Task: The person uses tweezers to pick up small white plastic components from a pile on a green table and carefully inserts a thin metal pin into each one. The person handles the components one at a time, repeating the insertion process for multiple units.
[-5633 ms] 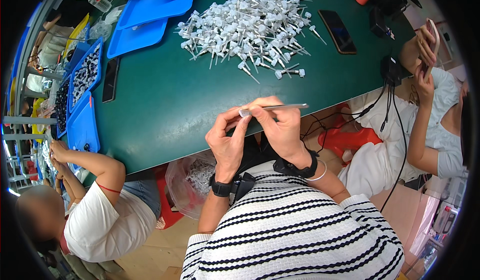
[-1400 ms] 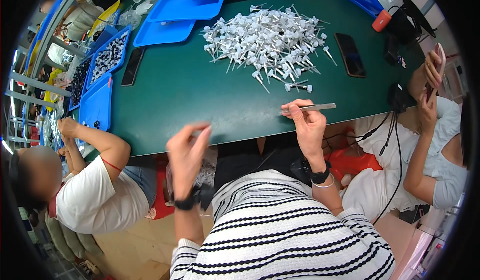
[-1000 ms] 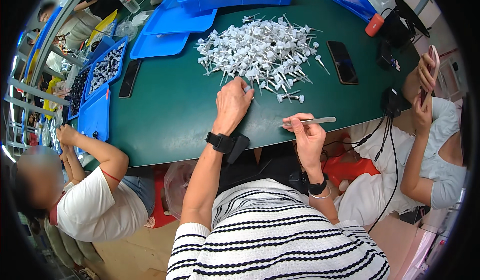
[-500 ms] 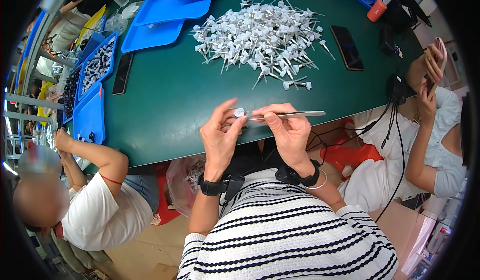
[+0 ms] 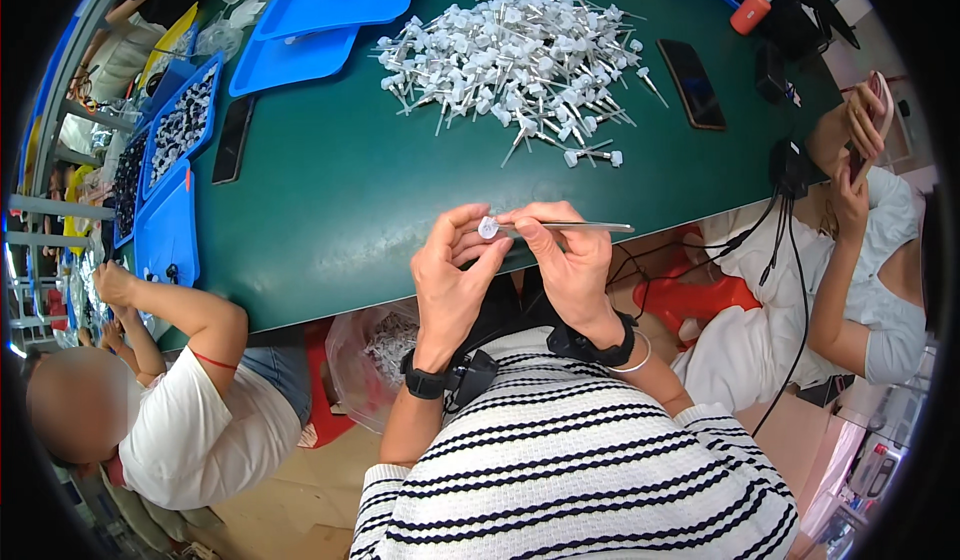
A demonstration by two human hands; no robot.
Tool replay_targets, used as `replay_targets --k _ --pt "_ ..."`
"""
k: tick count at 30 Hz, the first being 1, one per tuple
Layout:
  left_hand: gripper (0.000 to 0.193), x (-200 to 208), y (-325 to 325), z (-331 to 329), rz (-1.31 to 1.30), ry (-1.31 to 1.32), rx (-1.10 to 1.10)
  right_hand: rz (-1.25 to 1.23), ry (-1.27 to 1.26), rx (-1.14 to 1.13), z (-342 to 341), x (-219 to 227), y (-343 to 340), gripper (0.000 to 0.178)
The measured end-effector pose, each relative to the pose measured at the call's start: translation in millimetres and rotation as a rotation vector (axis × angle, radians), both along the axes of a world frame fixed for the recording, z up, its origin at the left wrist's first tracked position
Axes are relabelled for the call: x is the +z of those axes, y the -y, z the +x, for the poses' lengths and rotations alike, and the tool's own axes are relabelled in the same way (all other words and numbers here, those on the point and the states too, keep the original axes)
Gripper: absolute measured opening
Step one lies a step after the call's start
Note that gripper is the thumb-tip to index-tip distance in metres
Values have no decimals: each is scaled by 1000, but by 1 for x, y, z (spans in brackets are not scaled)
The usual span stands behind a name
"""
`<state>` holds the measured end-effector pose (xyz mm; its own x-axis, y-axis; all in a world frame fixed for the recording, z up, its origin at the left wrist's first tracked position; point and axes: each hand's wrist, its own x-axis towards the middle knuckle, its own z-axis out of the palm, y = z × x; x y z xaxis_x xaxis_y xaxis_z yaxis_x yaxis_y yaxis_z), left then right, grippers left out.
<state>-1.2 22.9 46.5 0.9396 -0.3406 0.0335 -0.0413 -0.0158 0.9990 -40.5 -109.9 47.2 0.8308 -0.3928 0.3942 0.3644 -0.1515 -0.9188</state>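
I pinch a small white piece (image 5: 488, 227) in my left hand (image 5: 452, 275), over the near edge of the green table (image 5: 320, 210). My right hand (image 5: 572, 260) grips the metal tweezers (image 5: 605, 227), their tips pointing at it; they seem to touch, though my fingers make it hard to tell. Beyond lies a heap of white-headed parts (image 5: 505, 55), between a dark phone (image 5: 692, 85) and stacked blue trays (image 5: 290, 63).

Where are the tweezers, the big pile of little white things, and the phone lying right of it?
Tweezers (image 5: 588, 227): head view, on the metal shank.
Pile of little white things (image 5: 508, 62): head view, on its middle.
Phone right of the pile (image 5: 692, 85): head view, on its dark screen.
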Motion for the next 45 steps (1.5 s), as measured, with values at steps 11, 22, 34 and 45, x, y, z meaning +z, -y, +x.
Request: replay_targets --k 11,22,34,45 --pt "26 -9 -1 -5 -229 -214 -80 106 -13 -10 0 -8 2 13" --pt "24 -9 7 -10 -234 -156 -33 140 2 -10 -1 -7 2 15" --pt "24 -10 8 -12 -241 -131 -36 127 2 -6 -4 -7 2 16" --pt "23 -13 10 -13 -244 -118 -39 78 10 -50 -5 -2 4 14"
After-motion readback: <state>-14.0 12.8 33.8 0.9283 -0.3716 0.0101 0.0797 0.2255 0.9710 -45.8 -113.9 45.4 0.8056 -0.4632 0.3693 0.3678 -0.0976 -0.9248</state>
